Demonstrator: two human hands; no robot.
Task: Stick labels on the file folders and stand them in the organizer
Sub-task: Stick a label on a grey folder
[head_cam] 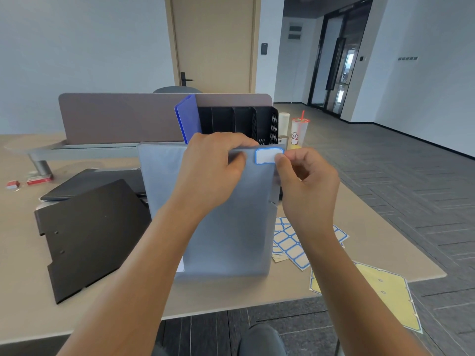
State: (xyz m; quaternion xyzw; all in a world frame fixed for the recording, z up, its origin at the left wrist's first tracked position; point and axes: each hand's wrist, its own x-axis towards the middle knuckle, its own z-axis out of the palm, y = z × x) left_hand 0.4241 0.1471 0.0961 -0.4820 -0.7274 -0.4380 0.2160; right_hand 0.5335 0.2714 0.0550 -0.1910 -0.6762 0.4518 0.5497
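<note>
Grey folder (226,217), propped on the bench (359,222) by the clamped left hand (210,170), receiving its label (267,155) from the pinching right hand (305,181); blue folder (187,119) stands in organizer (264,124); black folder (87,232) apparently unlabelled.
</note>
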